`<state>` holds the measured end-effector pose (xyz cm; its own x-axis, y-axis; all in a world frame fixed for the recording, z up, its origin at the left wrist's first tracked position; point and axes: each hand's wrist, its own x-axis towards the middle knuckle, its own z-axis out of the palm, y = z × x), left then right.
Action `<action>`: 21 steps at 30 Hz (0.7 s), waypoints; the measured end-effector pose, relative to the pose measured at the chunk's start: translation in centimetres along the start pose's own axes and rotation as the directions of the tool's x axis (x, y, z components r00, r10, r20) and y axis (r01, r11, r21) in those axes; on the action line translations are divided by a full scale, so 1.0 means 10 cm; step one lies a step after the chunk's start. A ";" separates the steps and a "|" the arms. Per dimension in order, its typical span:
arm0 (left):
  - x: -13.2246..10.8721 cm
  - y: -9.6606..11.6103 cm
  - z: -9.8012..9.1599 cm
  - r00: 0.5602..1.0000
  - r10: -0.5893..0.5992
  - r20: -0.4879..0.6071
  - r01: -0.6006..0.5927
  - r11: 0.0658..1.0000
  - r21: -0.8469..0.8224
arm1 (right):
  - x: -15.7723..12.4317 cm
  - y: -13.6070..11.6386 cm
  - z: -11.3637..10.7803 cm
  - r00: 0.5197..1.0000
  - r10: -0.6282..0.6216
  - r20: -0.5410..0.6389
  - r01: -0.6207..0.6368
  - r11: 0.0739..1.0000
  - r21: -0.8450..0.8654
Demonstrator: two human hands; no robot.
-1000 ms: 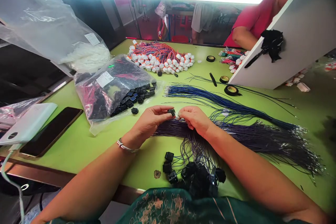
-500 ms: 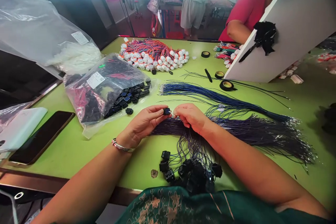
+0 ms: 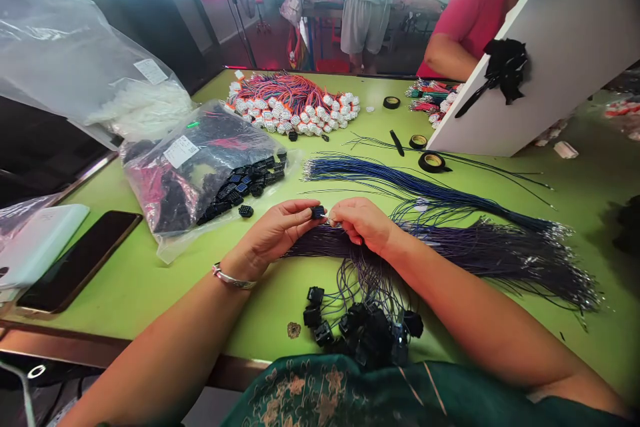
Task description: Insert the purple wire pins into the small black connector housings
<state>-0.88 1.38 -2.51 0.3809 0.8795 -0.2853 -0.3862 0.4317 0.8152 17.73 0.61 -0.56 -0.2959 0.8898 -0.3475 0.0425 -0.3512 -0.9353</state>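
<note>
Between the thumb and fingers of my left hand (image 3: 281,230) is a black connector housing (image 3: 318,212). My right hand (image 3: 364,223) pinches a thin wire, its shiny metal terminal (image 3: 327,216) at the right face of the housing; I cannot tell how far it reaches in. Under both hands runs a bundle of dark wires (image 3: 320,243) with metal ends at the right. Closer to my body lies a heap of black housings (image 3: 373,330) with wires attached. A second bundle of blue wires (image 3: 380,173) stretches beyond my hands.
At the left, a clear bag (image 3: 200,167) spills black housings, beside a phone (image 3: 77,260). White connectors with red wires (image 3: 295,107) are piled at the back. Tape rolls (image 3: 432,161) lie near an upright white panel (image 3: 540,67). Behind it, a person's arm (image 3: 450,57) shows.
Both hands stay almost in place, with the housing turned very slightly in my left fingers. At the back right, the other person's arm has shifted a little left.
</note>
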 end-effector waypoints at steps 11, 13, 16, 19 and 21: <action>-0.02 0.01 0.03 1.000 0.020 -0.008 -0.019 0.998 0.058 | 0.00 0.00 0.00 1.000 0.014 0.007 -0.014 1.000 0.005; -0.02 0.00 0.03 0.999 0.038 -0.007 -0.037 0.996 0.081 | 0.00 0.00 0.00 1.000 0.026 0.013 -0.026 1.000 0.008; -0.02 -0.01 0.03 0.998 0.063 -0.017 -0.061 0.992 0.115 | 0.01 0.01 -0.01 0.999 0.039 0.010 -0.039 0.999 -0.003; -0.03 0.00 0.04 0.992 0.121 -0.044 -0.108 0.967 0.230 | 0.02 0.01 -0.02 1.000 0.028 0.005 -0.027 0.999 -0.033; -0.05 0.00 0.07 0.983 0.178 -0.053 -0.147 0.919 0.366 | 0.02 0.02 -0.02 1.000 0.007 0.003 -0.007 0.998 -0.066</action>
<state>-0.49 0.83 -2.03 0.2612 0.9516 -0.1620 -0.1031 0.1944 0.9755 17.89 0.83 -0.81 -0.2988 0.8862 -0.3540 0.1071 -0.3375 -0.9352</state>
